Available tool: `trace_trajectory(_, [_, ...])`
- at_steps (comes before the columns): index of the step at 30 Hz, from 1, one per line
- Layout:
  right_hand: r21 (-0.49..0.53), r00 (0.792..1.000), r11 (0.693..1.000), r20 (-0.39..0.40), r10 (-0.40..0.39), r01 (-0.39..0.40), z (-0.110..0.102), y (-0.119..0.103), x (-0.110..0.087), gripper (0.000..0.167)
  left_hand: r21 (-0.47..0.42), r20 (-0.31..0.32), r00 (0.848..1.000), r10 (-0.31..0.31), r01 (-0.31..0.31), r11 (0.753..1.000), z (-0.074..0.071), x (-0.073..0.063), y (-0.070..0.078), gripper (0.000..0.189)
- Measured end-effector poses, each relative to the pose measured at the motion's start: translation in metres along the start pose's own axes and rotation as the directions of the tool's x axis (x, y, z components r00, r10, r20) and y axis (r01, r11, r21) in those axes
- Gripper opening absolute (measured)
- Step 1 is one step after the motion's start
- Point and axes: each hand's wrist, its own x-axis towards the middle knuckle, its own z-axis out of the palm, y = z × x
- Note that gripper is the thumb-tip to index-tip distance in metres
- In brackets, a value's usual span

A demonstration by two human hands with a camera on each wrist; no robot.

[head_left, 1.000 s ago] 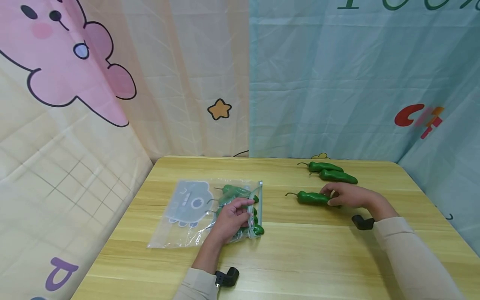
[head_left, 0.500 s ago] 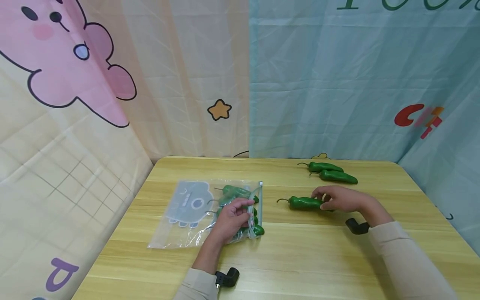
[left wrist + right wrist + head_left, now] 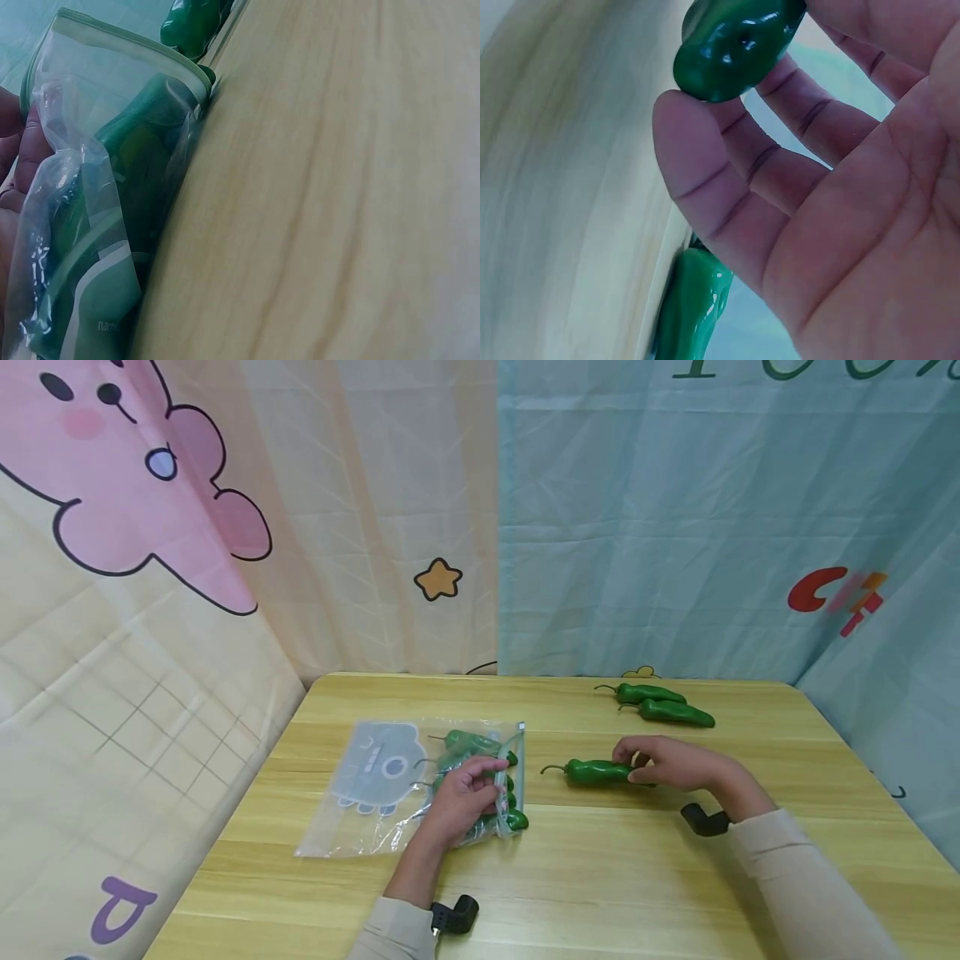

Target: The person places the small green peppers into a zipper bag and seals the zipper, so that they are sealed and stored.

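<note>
In the head view, my left hand [image 3: 461, 797] pinches the upper layer of a clear zip bag [image 3: 322, 839] near its mouth, which faces right. Several green peppers [image 3: 472, 742] lie inside with their tips toward the mouth. The left wrist view shows the bag's film [image 3: 75, 161] bunched at the fingers [image 3: 34, 150]. To the right, my right hand [image 3: 678, 764] grips a long green pepper [image 3: 592, 771] by its tip end, stem pointing left at the bag. That pepper's rounded end [image 3: 739, 52] shows between the fingers in the right wrist view.
Two more green peppers [image 3: 675, 712] lie side by side at the back right of the wooden table [image 3: 600, 877]. Printed curtains [image 3: 645, 527] hang behind the table and at both sides. A black wrist camera [image 3: 455, 914] sits by the left sleeve.
My right hand has carried the gripped pepper leftward and slightly nearer, closer to the bag's mouth. The left hand, the bag and the two back peppers stay as they were.
</note>
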Motion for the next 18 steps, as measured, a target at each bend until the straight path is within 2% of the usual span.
trace_trajectory(18, [0.011, 0.999, 0.999, 0.014, -0.045, 0.045, 0.017, -0.018, 0.007, 0.021, 0.001, 0.012, 1.0, -0.008, 0.008, 1.0, 0.0, 0.0, 0.0, 0.039])
